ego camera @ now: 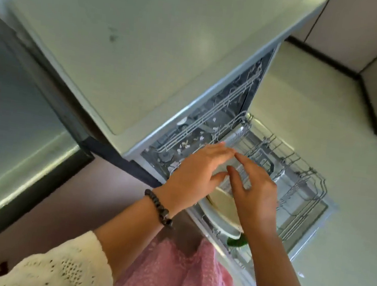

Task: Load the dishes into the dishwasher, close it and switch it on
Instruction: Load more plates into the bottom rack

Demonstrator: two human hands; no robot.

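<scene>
Hiding rack (306, 181) dishes (blurred): left hand (195, 174), right hand (255, 193).

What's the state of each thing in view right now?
Dishwasher: door open, not running as far as shown.
Rack: pulled out, mostly bare on the far side.
Plates: standing on edge in the rack's near end.
Left hand: fingers straight, over the plates.
Right hand: fingers straight, over the plates.
Green item: in the rack, partly hidden.

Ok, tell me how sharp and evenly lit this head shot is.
Head view: soft all over, with motion blur on both hands, left hand and right hand; the wide lens tilts and bends the counter edges; a pale sheen lies on the counter top; the dishwasher rack wires smear, and the plate rim stays readable.
</scene>
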